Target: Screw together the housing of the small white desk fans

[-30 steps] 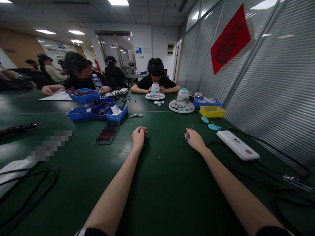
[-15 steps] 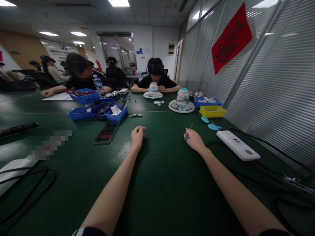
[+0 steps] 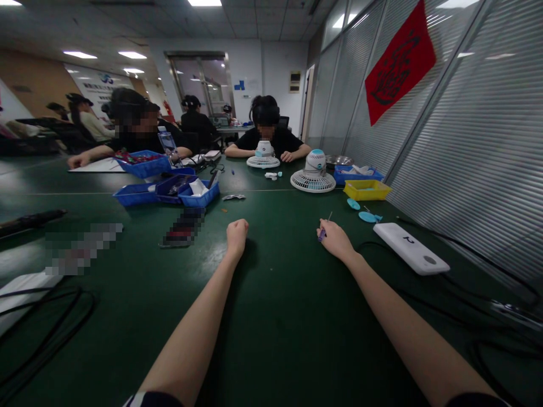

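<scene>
My left hand point(image 3: 236, 235) rests on the green table point(image 3: 271, 316), curled into a fist, with nothing visible in it. To the right, my right hand point(image 3: 336, 241) is closed around a small screwdriver point(image 3: 322, 234); its purple handle shows at the fingers and its thin shaft points up and away. Beyond my right hand stands a white fan head point(image 3: 313, 180) with its grille face down and a blue cap on top. Light-blue round plastic pieces point(image 3: 368, 217) lie to the right of that hand.
A white power bank-like block point(image 3: 410, 249) with black cables lies right. Farther back are a yellow tray point(image 3: 367, 192), a blue tray point(image 3: 339, 177) and another fan head point(image 3: 263, 162) before a seated person point(image 3: 271, 133). Blue bins point(image 3: 201, 199) and a blurred phone-like object point(image 3: 183, 229) are left.
The index finger of my left hand has folded in, making a fist. My right hand keeps its hold on the screwdriver. The person opposite has lowered a hand to the table.
</scene>
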Demonstrator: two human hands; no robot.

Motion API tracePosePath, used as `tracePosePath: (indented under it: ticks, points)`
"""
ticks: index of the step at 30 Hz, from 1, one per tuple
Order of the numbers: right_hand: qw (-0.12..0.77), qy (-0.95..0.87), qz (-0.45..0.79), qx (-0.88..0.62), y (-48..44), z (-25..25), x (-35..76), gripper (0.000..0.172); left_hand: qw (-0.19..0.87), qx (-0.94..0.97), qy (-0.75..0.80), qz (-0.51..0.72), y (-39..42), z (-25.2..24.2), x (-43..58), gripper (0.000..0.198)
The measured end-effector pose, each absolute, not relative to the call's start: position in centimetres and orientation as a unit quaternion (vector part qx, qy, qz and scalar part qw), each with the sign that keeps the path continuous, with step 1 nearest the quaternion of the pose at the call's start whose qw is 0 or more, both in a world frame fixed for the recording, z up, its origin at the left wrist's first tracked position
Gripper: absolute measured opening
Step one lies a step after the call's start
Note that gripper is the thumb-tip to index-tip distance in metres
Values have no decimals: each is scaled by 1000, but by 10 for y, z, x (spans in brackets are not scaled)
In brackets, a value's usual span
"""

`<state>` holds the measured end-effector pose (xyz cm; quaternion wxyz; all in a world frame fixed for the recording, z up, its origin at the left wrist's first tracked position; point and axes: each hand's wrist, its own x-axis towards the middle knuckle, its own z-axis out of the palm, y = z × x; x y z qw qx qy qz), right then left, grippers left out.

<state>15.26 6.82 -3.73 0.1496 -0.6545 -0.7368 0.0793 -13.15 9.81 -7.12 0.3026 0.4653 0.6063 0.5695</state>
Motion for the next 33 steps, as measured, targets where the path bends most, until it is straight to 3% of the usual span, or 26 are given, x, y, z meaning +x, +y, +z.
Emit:
tracePosePath:
  ticks: [6,33]
  points:
    - [152,-741,76,-649,69,-39,154,20,297,500,627,518,96,-68,-130,25]
    - [141,-736,80,-657,64,-33,151,21,264,590,650,399,86,-55,-123,28]
